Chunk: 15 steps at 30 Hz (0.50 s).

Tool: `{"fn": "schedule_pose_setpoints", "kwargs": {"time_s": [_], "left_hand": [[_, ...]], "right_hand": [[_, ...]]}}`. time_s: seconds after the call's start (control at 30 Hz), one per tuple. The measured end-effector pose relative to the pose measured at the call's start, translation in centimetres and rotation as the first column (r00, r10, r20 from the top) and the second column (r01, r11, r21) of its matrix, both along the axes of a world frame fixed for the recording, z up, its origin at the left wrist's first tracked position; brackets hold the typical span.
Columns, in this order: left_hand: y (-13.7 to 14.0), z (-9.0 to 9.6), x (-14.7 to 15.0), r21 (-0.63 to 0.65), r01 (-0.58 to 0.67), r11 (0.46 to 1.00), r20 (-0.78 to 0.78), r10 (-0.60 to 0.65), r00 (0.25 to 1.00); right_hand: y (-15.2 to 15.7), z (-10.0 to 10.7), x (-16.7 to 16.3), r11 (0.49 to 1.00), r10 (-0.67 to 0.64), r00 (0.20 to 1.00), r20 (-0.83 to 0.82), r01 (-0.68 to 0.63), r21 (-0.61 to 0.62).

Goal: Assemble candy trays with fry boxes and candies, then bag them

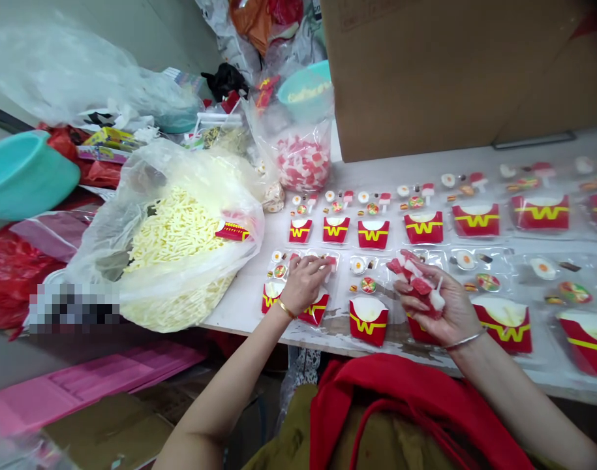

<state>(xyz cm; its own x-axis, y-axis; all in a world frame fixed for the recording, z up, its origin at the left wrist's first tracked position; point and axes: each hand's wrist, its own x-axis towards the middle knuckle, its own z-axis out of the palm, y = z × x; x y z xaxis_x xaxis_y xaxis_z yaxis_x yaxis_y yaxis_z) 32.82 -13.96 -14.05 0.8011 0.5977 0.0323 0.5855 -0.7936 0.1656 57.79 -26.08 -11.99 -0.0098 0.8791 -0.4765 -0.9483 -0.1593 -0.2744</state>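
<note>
Red-and-white toy pieces (418,282) fill her cupped right hand (438,303) above the desk (239,310); her left hand (303,281), fingers curled, presses one onto a clear tray (298,307) beside it.

A pixelated patch (74,308) hides part of the fry bag's (181,241) base. The left hand (304,279) covers one tray's (298,287) upper pockets. Far-right trays (592,326) are blurred and cut off by the edge.
</note>
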Motion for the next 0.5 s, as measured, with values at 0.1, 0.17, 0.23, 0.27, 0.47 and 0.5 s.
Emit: {"fn": "schedule_pose_setpoints", "kwargs": {"time_s": [0.1, 0.17, 0.23, 0.27, 0.47, 0.5], "left_hand": [[-1.0, -0.3, -0.1, -0.032, -0.007, 0.999, -0.024, 0.007, 1.000], [-1.1, -0.3, 0.0, -0.062, -0.015, 0.998, -0.013, 0.014, 1.000], [-0.9, -0.2, 0.2, -0.102, -0.021, 0.995, 0.015, 0.023, 1.000], [-0.8, -0.2, 0.2, -0.121, -0.024, 0.992, 0.031, 0.028, 0.999], [-0.3, -0.4, 0.0, -0.107, 0.046, 0.993, 0.065, -0.039, 0.997], [-0.2, -0.5, 0.0, -0.105, 0.064, 0.992, 0.069, -0.057, 0.996]], "right_hand": [[0.2, 0.3, -0.6, 0.999, 0.040, 0.999, -0.007, -0.040, -0.008], [0.3, 0.4, -1.0, 0.997, 0.076, 0.997, -0.007, -0.076, -0.015], [0.1, 0.4, -1.4, 0.994, 0.113, 0.994, -0.001, -0.113, -0.009], [0.0, 0.3, -1.5, 0.991, 0.131, 0.991, 0.005, -0.131, -0.002], [-0.4, 0.0, -1.8, 0.980, 0.200, 0.979, 0.042, -0.201, 0.003], [-0.4, -0.1, -1.8, 0.979, 0.202, 0.978, 0.045, -0.202, 0.000]]}}
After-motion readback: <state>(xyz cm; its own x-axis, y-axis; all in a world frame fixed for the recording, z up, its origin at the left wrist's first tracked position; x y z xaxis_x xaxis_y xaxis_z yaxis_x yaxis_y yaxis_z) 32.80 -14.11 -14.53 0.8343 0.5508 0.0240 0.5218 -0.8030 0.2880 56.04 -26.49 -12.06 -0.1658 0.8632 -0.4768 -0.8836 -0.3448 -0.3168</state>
